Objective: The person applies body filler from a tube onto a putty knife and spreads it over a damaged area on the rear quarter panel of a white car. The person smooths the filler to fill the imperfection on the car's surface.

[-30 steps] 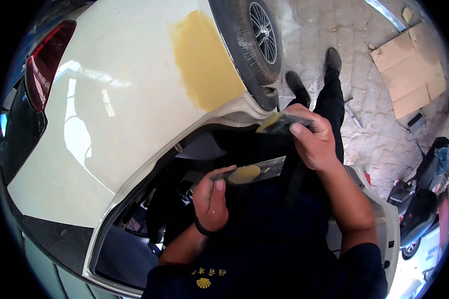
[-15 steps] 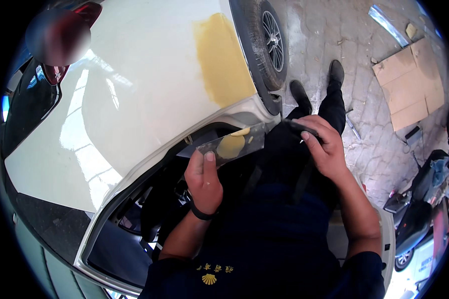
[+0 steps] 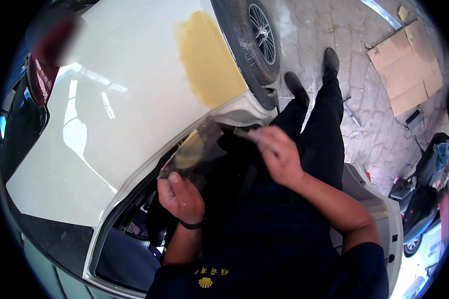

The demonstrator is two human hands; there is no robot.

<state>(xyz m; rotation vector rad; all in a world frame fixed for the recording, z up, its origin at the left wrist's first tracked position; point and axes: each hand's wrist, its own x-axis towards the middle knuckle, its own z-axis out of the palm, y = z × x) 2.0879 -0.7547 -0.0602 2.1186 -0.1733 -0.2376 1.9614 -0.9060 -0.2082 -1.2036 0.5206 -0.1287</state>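
My left hand [image 3: 181, 200] pinches one end of a thin, see-through mixing plate [image 3: 212, 132], which tilts up over the car's door opening. A smear of yellow body filler [image 3: 189, 152] lies on it. My right hand [image 3: 282, 155], blurred by motion, grips a thin dark putty spreader [image 3: 244, 133] whose tip points toward the plate, a gap apart from it. Beyond both hands, a yellow filler patch [image 3: 209, 62] covers part of the white car panel [image 3: 129, 70] beside the wheel.
The car wheel [image 3: 262, 35] stands just past the patch. An open car door [image 3: 376, 202] is at my right side. Flattened cardboard [image 3: 408, 70] and a metal tool [image 3: 353, 113] lie on the paved floor. Dark motorbike-like clutter [image 3: 424, 199] stands far right.
Both hands have moved left. The plate has swung to a steeper tilt, and the spreader has moved from over my legs to near the plate's far end. My view has shifted slightly.
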